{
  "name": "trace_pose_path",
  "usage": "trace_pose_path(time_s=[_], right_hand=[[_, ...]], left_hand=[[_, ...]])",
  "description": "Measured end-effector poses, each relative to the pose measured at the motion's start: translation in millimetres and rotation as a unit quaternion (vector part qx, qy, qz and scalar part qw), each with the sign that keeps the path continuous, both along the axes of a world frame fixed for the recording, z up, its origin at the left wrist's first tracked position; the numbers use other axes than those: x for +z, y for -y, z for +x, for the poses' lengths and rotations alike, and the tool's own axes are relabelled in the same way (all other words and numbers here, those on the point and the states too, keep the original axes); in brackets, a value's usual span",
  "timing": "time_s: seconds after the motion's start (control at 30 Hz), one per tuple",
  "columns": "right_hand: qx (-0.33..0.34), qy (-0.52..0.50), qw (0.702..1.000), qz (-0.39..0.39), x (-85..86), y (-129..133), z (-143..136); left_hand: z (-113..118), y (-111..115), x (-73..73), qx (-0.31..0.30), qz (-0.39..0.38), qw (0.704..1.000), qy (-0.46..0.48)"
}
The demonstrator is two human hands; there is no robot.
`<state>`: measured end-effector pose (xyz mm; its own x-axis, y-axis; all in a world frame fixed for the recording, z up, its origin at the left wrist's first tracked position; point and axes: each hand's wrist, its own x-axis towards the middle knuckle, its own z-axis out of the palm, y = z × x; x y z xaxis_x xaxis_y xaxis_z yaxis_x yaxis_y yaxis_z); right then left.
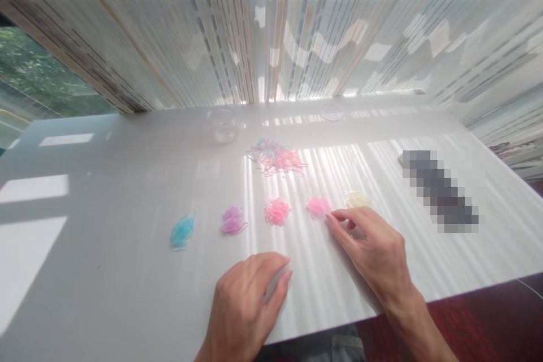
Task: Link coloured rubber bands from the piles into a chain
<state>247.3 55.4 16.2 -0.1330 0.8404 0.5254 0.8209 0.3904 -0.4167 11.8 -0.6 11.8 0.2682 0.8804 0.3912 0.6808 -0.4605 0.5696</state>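
Observation:
Small elastic-like loops lie sorted by colour in a row on the white table: a blue pile (182, 232), a purple pile (233, 221), a coral-pink pile (277, 211), a light pink pile (318, 207) and a pale yellow pile (357, 199). Behind them is a mixed-colour pile (278, 158). My right hand (367, 240) has thumb and forefinger pinched at the light pink pile's right edge; whatever they hold is too small to make out. Nearer the front edge, my left hand (253, 294) rests with thumb and forefinger slightly apart, nothing between them.
A clear round container (223, 125) stands at the back of the white table (127, 192), and a clear disc (331, 113) lies further right. A pixelated dark object (441, 189) is on the right. Striped curtains (263, 28) hang behind the table.

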Motion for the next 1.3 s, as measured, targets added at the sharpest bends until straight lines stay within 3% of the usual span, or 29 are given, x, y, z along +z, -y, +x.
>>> trace_pose_path(time_s=[0.13, 0.33, 0.43, 0.63, 0.8, 1.07, 1.2, 1.3], right_hand=[[0.021, -0.023, 0.999, 0.012, 5.1, 4, -3], [0.185, -0.061, 0.98, -0.043, 9.3, 18, -22], [0.232, -0.067, 0.969, -0.059, 7.1, 25, -32], [0.238, -0.085, 0.965, -0.069, 2.2, 34, -39], [0.239, -0.102, 0.963, -0.074, -2.1, 41, -43], [0.25, -0.128, 0.957, -0.074, -7.0, 47, -47], [0.232, -0.166, 0.953, -0.1, -4.5, 43, -44], [0.196, -0.185, 0.952, -0.144, -1.8, 41, -42]], left_hand=[[0, -1, 0.0, 0.002, -0.005, 1.0, 0.003], [-2, 3, -2.8, 0.036, 0.024, 0.998, 0.045], [-2, 3, -4.2, 0.04, 0.052, 0.996, 0.054], [-2, 4, -5.4, 0.077, 0.033, 0.994, 0.066], [-8, 12, -1.2, 0.038, 0.031, 0.997, 0.063], [-14, 24, 5.1, 0.037, 0.025, 0.998, 0.032], [-31, 12, 12.8, 0.055, 0.026, 0.998, 0.01], [-51, -9, 20.0, 0.123, 0.045, 0.991, -0.017]])
